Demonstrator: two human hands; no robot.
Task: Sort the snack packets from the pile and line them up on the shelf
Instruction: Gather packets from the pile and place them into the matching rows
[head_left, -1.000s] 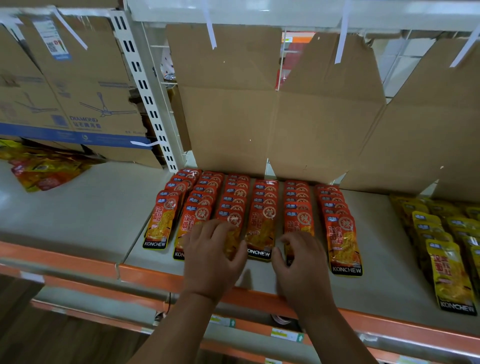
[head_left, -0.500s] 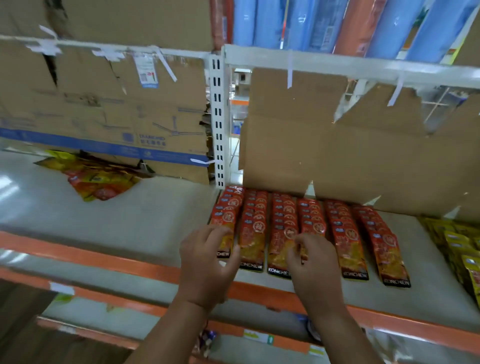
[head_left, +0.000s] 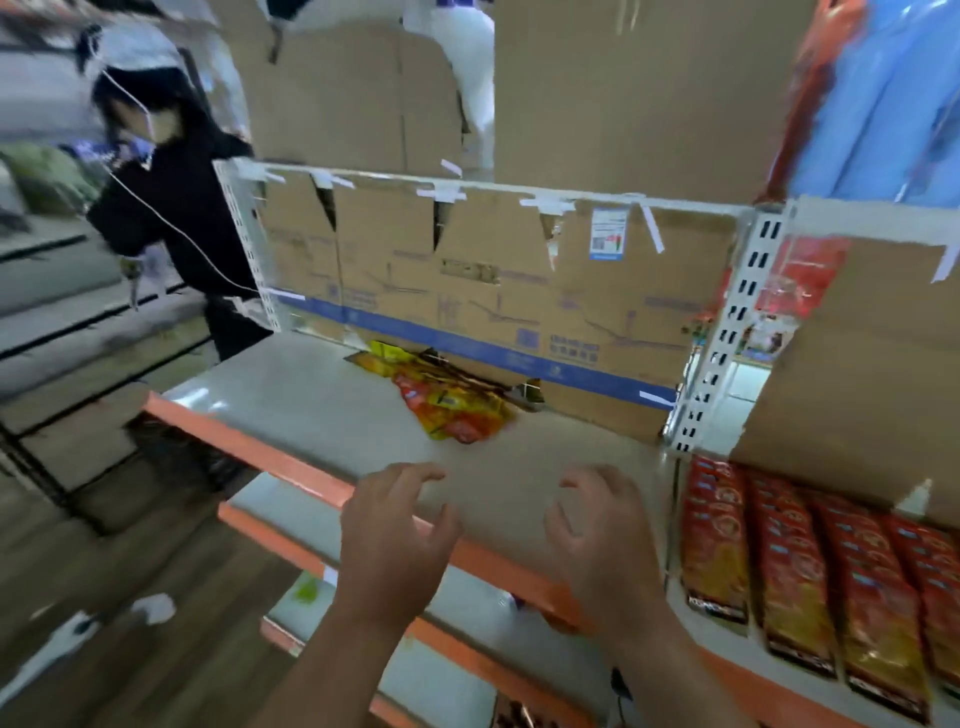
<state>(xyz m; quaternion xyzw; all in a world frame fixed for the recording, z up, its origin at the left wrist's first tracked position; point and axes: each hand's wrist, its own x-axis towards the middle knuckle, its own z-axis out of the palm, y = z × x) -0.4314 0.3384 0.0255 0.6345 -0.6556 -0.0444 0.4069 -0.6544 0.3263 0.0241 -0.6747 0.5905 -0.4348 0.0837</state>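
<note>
Hovering empty above the grey orange-edged shelf (head_left: 291, 395), left hand (head_left: 395, 540) and right hand (head_left: 602, 545) hold fingers loosely curled and apart; crumpled pile of red-and-yellow snack packets (head_left: 447, 400) lies behind.

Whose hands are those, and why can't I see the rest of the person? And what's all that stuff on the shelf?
There is no machine here. A person wears a camera on their head, so you see what they see, looking forward and down at their own arms. The left hand and the right hand are above the front of a grey shelf. Their fingers are loosely bent, with a grip on nothing. Farther back, against the cardboard, lies a jumbled pile of red and yellow snack packets. To the right, red packets lie in neat rows. At the far left stands another person in dark clothes. The picture is blurry, so small details are hard to tell.
</note>
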